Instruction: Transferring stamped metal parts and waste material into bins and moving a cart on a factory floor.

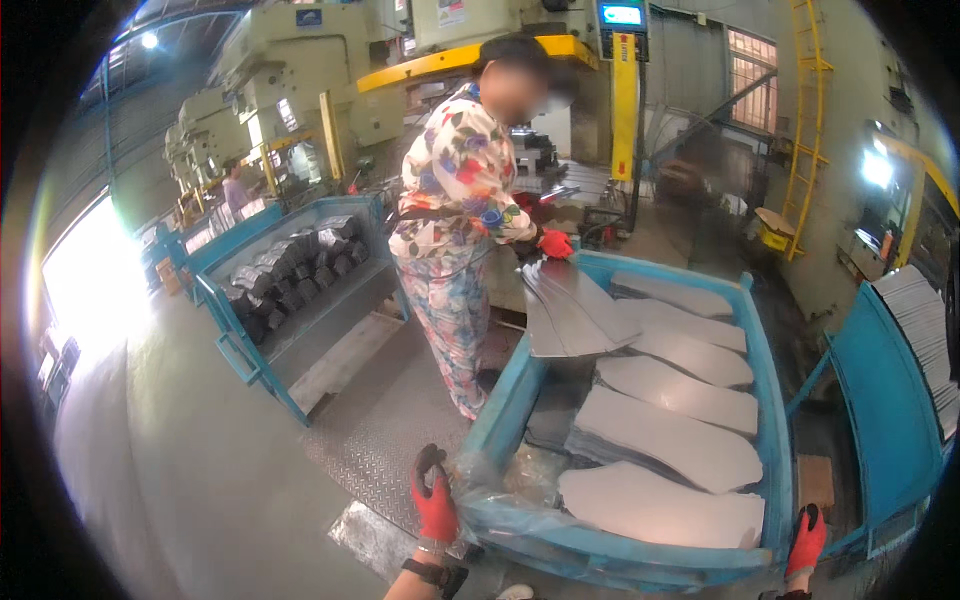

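My left hand (435, 500), in a red glove with black fingers, is just left of the near left corner of a blue metal bin (610, 540). Its fingers are loosely bent, with a gap from the thumb and nothing between them. By the bin's near right corner, my right hand (806, 543) wears a matching glove; its fingers point up, with nothing visible in them. Several stacks of flat, curved grey metal sheets (665, 505) lie in the bin. Clear plastic film (515, 490) hangs over its left corner.
Beyond the bin, a co-worker (450, 200) in flowered clothes and red gloves holds fanned metal sheets (575, 310) over it. A second blue bin (325, 350) with dark metal parts stands left. On the right is a blue rack (890, 400). Large presses (300, 70) line the back.
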The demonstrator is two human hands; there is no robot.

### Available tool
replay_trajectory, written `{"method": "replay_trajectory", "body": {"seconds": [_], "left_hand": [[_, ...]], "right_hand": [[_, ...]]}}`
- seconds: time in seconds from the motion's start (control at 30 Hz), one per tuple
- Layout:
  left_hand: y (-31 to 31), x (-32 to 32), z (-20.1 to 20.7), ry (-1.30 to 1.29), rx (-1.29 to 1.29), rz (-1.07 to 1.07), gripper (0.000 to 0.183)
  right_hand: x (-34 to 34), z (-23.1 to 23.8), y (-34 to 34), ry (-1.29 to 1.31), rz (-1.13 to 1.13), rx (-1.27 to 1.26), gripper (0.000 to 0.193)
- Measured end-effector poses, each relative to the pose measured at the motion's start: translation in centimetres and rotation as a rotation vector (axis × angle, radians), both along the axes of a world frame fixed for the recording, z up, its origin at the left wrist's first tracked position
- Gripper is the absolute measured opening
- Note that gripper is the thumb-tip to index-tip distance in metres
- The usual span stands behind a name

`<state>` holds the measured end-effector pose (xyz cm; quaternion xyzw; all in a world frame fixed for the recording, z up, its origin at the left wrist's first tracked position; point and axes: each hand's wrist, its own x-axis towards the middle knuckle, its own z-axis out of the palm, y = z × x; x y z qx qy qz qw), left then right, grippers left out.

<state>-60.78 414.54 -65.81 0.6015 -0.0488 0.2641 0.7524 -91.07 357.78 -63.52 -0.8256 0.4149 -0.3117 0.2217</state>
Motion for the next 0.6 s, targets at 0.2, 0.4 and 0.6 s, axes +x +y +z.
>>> {"method": "replay_trajectory", "body": {"seconds": [0.2, 0.4, 0.6], "left_hand": [[-0.4, -0.5, 0.8, 0.022, -0.064, -0.027, 0.043], [-0.3, 0.7, 0.0, 0.041, 0.061, -0.018, 0.040], [-0.3, 0.7, -0.2, 0.016, -0.027, -0.090, 0.053]], "right_hand": [[-0.3, 0.6, 0.6, 0.036, -0.039, 0.032, 0.039], [0.3, 1.1, 1.2, -0.011, -0.051, 0.111, 0.041], [0.9, 1.1, -0.2, 0.056, -0.032, -0.014, 0.039]]}}
